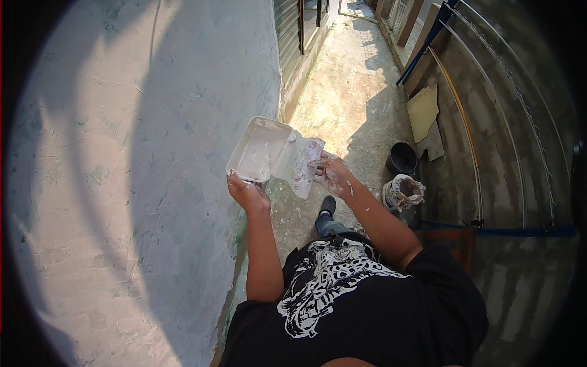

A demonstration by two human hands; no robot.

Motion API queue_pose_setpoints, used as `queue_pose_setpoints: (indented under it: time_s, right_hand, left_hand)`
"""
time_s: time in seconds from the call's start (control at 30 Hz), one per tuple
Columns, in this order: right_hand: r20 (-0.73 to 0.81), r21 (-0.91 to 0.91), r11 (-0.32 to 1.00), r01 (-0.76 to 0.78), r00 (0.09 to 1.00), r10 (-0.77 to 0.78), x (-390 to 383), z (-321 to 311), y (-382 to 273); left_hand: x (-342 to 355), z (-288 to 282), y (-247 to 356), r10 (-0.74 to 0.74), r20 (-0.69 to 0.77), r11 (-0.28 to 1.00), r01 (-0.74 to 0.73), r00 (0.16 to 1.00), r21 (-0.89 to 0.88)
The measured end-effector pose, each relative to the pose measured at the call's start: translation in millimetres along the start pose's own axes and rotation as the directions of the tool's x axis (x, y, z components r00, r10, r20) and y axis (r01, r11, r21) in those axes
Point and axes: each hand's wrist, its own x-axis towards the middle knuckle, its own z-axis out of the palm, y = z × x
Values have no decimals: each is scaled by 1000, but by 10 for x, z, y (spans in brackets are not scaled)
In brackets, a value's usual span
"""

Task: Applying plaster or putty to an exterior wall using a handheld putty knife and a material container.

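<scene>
My left hand [249, 194] grips the near end of a shallow rectangular tub [246, 153], off-white and holding pale wall putty. Beside the tub, my right hand [333, 175] has its fingers closed on the edge of a wide, flat spreader [304, 168], heavily smeared with white putty. The spreader's far side reaches to the tub's right rim; whether they touch, I cannot tell. White smears cover the fingers of my right hand. A putty-coated wall [177, 183] rises just left of the tub, its surface uneven with greenish patches.
To the right stand a black bucket [402, 158] and a white bucket [403, 193] with a messy rim. Broken board pieces [425, 119] and long poles [460, 110] lean by the block wall [520, 92]. A concrete walkway [342, 73] runs ahead, past a louvred window [288, 37].
</scene>
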Motion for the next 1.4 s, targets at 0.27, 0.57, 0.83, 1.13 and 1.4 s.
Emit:
queue_pose_setpoints:
  time_s: [0.27, 0.57, 0.83, 1.13, 1.4]
  right_hand:
    - [-40, 103, 992, 65, 997, -62, 157, -291, -99]
    - [-84, 313, 946, 81, 995, -57, 1045, -1096, -427]
    - [-282, 84, 996, 21, 959, 3, 2246, -1401, -1112]
    - [-293, 57, 993, -104, 949, 117, 4698, -2775, -287]
    - [-466, -464, 880, -101, 873, -145, 6820, -3536, 1493]
  left_hand:
    - [272, 101, -123, -14, 10, 1000, 14, 1000, -11]
    - [687, 68, -772, -156, -124, 982, 167, 980, 86]
    - [1379, 198, -1750, -292, -192, 949, 309, 937, 61]
    - [2497, 193, -3175, -338, -291, 936, 353, 895, 0]
    - [2980, -324, -4268, -341, -417, 930, 367, 842, -20]
